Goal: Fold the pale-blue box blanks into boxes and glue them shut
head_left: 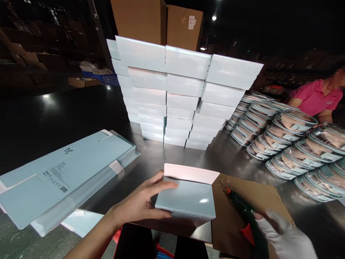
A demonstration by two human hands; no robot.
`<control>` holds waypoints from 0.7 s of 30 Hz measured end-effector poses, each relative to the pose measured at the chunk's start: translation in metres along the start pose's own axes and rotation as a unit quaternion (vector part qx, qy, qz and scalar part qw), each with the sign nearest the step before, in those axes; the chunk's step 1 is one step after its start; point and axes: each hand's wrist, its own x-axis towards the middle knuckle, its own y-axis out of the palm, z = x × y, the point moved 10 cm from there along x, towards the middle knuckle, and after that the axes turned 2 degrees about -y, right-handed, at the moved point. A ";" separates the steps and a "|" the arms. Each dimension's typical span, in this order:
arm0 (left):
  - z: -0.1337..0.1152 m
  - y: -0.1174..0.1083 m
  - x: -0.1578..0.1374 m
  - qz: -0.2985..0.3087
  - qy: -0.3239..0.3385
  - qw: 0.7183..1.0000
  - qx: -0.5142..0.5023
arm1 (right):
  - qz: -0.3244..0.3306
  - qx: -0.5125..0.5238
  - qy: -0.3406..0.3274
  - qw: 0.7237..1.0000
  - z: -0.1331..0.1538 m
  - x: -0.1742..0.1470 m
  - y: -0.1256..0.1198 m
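My left hand point(151, 196) is bare and closed on a small light-blue carton point(188, 198), with its thumb at the near side and fingers across the top. A pale pinkish flap point(191, 173) stands up along the carton's far edge. In a white glove, somewhat blurred, my right hand point(287, 233) grips a dark green hot glue gun point(244, 208) from the right, one bare fingertip on its body. The gun's orange nozzle points away over a brown cardboard sheet point(226, 226), next to thin strands of dried glue point(225, 182).
White cartons point(183, 99) form a tall stack ahead. Flattened light-blue cartons point(81, 162) lie at the left. Piles of round lidded containers point(285, 144) stand on the right, with a person in a pink shirt point(312, 93) behind them. Large brown boxes point(140, 18) rise at the back.
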 end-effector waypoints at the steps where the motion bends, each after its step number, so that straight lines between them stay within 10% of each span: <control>1: 0.001 0.000 -0.001 -0.003 0.000 1.000 -0.004 | 0.027 0.023 -0.030 0.999 0.020 0.003 0.019; 6: -0.007 0.006 -0.004 -0.038 0.088 0.994 -0.055 | 0.262 0.131 -0.263 0.919 0.113 -0.013 0.119; 11: -0.010 0.000 -0.018 -0.154 0.192 0.958 -0.146 | 0.213 0.071 -0.403 0.887 0.138 -0.033 0.121; 17: -0.030 0.010 -0.017 -0.053 0.194 0.979 0.022 | 0.147 -0.022 -0.583 0.799 0.194 -0.063 0.124; 21: -0.025 0.007 -0.011 -0.057 0.147 0.987 -0.013 | 0.115 -0.064 -0.592 0.795 0.186 -0.063 0.127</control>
